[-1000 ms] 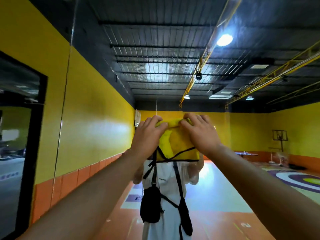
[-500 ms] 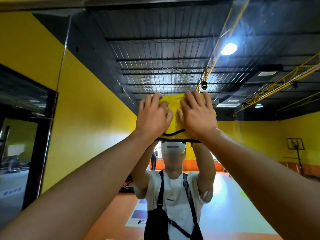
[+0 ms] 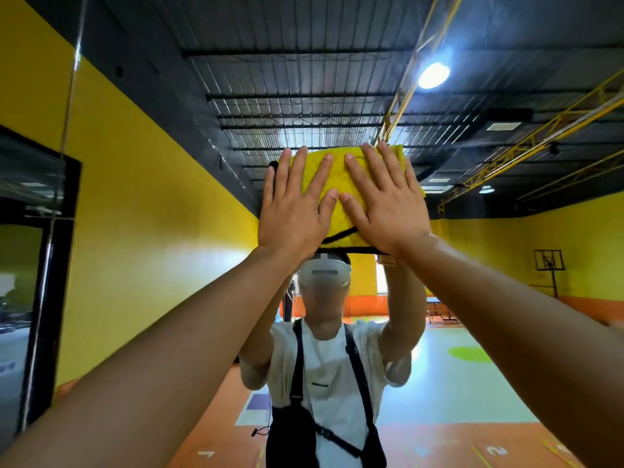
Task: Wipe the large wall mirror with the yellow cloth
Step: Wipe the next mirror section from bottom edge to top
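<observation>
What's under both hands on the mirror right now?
The yellow cloth, pressed flat against the mirror by the left hand and right hand. The glass behind it is covered.

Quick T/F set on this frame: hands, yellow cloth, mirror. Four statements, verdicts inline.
1. Both the left hand and the right hand press the black-edged yellow cloth against the large wall mirror. True.
2. The cloth is bunched in a fist. False: it lies spread under straight fingers.
3. The cloth sits above the reflected white headset. True.
4. Only the thumbs touch the cloth. False: fingers of both hands lie on it.
</observation>
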`<state>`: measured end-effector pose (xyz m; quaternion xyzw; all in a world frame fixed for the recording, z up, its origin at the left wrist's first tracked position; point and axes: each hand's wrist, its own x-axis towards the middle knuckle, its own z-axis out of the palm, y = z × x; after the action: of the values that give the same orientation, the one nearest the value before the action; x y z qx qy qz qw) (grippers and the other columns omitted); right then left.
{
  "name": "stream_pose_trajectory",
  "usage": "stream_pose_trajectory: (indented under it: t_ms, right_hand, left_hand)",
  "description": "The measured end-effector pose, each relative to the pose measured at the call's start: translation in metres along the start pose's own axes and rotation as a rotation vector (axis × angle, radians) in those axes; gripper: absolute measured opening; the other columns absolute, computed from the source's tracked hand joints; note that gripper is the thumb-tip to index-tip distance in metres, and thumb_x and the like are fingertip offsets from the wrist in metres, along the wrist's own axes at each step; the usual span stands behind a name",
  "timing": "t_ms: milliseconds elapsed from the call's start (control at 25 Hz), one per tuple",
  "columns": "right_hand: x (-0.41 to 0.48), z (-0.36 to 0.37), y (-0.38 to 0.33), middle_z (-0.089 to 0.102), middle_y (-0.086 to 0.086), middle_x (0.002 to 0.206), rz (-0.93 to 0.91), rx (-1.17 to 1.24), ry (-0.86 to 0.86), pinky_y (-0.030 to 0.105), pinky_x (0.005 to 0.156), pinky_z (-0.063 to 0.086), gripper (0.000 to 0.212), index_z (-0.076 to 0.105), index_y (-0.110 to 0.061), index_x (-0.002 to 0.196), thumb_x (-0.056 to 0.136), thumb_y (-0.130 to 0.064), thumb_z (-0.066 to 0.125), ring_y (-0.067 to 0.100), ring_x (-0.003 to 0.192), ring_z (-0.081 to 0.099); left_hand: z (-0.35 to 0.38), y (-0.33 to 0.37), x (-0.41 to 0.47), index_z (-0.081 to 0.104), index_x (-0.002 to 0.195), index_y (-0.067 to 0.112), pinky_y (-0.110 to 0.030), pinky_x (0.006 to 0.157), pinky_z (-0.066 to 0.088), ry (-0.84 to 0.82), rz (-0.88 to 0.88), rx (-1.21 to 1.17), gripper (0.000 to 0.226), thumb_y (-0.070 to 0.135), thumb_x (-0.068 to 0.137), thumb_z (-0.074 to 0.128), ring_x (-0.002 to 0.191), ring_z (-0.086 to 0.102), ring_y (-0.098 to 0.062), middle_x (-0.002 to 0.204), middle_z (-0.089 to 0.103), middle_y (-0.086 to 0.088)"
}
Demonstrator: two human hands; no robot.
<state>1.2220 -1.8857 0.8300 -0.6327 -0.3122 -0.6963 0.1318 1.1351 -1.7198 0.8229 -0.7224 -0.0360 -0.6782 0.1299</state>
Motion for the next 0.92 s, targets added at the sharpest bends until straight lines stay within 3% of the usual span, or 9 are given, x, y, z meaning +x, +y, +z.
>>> stream_pose_trajectory:
  t_ms: [360,920]
  right_hand:
    - [-0.048,0.001,-0.003,0.017,0.007,0.17,-0.068,0.001,0.039,0.055,0.126,0.011,0.059,0.029,-0.025,0.161,0.109,-0.053,0.029,0.029,0.158,0.01]
    - [-0.154,0.002,-0.031,0.023,0.01,0.168,-0.061,0.054,0.056,0.058,0.124,0.017,0.052,0.035,-0.024,0.159,0.11,-0.042,0.037,0.031,0.157,0.016]
  left_hand:
    - [0.007,0.012,-0.057,0.022,0.159,0.035,-0.051,0.125,0.009,0.034,-0.006,-0.011,0.056,0.052,0.106,0.024,0.156,0.006,-0.028,0.167,0.017,-0.005]
    - [0.007,0.029,-0.158,0.024,0.159,0.032,-0.051,0.124,0.013,-0.047,-0.007,-0.001,0.055,0.049,0.107,0.031,0.156,0.005,-0.029,0.168,0.016,-0.006]
